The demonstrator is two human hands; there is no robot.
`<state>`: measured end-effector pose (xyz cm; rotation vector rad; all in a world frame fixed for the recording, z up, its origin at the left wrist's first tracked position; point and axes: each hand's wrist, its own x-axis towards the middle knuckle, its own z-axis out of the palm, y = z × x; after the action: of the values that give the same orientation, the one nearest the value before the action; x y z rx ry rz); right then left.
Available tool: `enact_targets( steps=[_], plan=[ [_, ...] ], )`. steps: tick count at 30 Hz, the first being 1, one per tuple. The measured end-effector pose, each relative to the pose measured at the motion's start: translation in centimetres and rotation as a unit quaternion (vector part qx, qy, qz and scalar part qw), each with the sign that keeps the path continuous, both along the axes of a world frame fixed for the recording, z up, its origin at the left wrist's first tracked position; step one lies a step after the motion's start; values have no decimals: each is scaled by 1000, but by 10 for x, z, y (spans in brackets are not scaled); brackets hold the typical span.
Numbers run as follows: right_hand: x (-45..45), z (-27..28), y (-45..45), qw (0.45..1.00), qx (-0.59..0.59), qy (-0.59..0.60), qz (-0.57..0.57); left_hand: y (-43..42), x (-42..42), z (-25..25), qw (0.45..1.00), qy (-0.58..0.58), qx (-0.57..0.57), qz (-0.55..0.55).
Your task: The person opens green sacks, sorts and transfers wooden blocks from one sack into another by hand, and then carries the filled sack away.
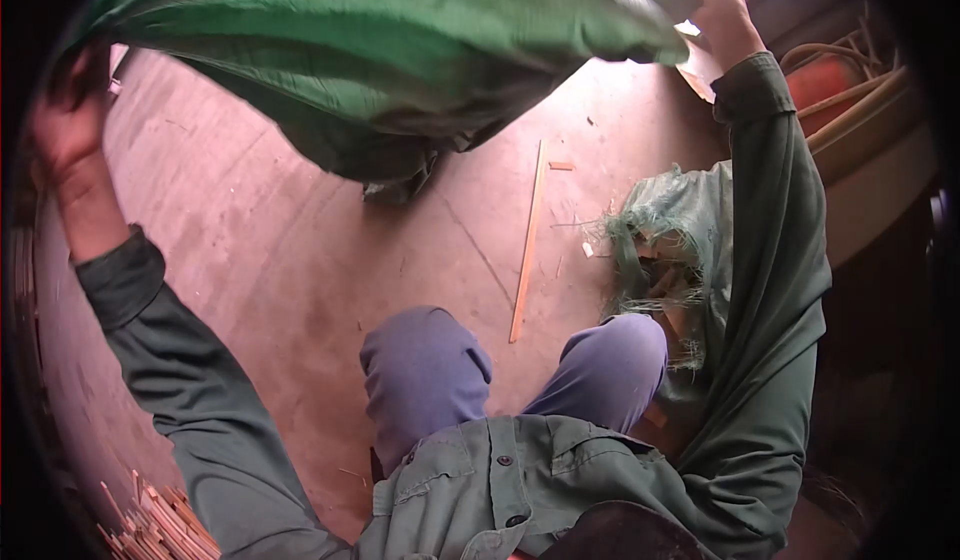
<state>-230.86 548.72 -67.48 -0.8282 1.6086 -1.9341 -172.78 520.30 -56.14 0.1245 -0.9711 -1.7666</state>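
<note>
A large green sack (400,45) of thin, shiny plastic cloth is spread across the top of the view, raised above the floor and partly blurred. My left hand (75,115) has hold of its left end; those fingers are dark and partly hidden. At the other end, my right hand (722,15) is closed on a bunched, greyish edge of the cloth. Between my hands the sack sags, and a dark crumpled part (400,185) hangs lowest. Both arms are stretched forward and apart.
A frayed green sack (720,230) with wood scraps lies right of my knees. On the concrete floor (300,260) is a thin wooden strip (528,245). Bundled sticks (160,520) stand at lower left. A red object (825,90) sits inside a pale-rimmed container (870,110) at right.
</note>
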Motion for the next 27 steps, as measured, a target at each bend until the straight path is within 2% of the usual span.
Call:
enact_targets(
  steps=[1, 3, 4, 5, 6, 7, 8, 9, 10, 11, 13, 14, 15, 16, 17, 18, 19, 20, 21, 22, 23, 25, 26, 27],
  plan=[
    [-4, 16, -2, 998, -11, -69, -7, -35, 43, 13, 957, -5, -91, -274],
    [54, 22, 17, 988, 104, -105, -51, -26, 54, 17, 967, -59, -76, -235],
    [64, 6, 29, 984, 120, -120, -53, 5, 34, 6, 992, -119, -30, -24],
    [72, -11, 40, 980, 136, -136, -55, 36, 14, -6, 961, -210, 38, 177],
    [66, -40, 50, 979, 133, -143, -61, -3, 36, -44, 969, -231, 39, 73],
    [19, -94, 63, 972, 127, -195, -37, 28, 15, -64, 957, -280, 35, 67],
    [15, -116, 80, 970, 168, -173, -20, 4, 20, -95, 945, -180, -6, -273],
    [43, -130, 104, 988, 126, -82, 23, 25, 4, -109, 954, -234, 38, -186],
    [71, -134, 147, 987, 104, -100, 74, 97, -40, -105, 937, -339, 77, 45],
    [75, -156, 191, 977, 205, -27, 52, 111, -55, -118, 923, -378, 48, 52],
    [142, -185, 298, 880, 459, 108, 55, 141, -86, -145, 889, -454, -11, 68],
    [166, -223, 351, 924, 324, 178, 93, 143, -90, -147, 884, -462, -69, -3],
    [200, -230, 401, 929, 342, 34, 138, 118, -87, -142, 869, -462, -129, -122],
    [225, -254, 455, 872, 438, -116, 183, 100, -93, -141, 836, -457, -188, -239],
    [257, -287, 504, 869, 470, -46, 149, 111, -113, -127, 790, -525, -267, -170],
    [284, -321, 558, 821, 563, -10, 93, 148, -141, -119, 765, -532, -351, -95],
    [309, -350, 607, 745, 659, 85, 55, 184, -168, -110, 727, -540, -425, -7],
    [328, -354, 633, 698, 709, 98, 21, 208, -191, -112, 711, -513, -478, 49],
    [346, -369, 654, 656, 742, 132, 37, 252, -228, -105, 651, -380, -644, 133],
    [359, -379, 669, 610, 772, 169, 54, 283, -256, -117, 730, -319, -601, 64],
    [362, -381, 670, 605, 774, 182, 36, 314, -283, -129, 796, -251, -551, -8],
    [363, -381, 662, 596, 774, 213, 6, 399, -329, -183, 667, -306, -679, -33],
    [364, -401, 672, 624, 746, 230, -6, 441, -352, -200, 645, -320, -675, -161],
    [363, -408, 673, 628, 747, 217, -17, 468, -372, -241, 638, -385, -594, -304]
  ],
)
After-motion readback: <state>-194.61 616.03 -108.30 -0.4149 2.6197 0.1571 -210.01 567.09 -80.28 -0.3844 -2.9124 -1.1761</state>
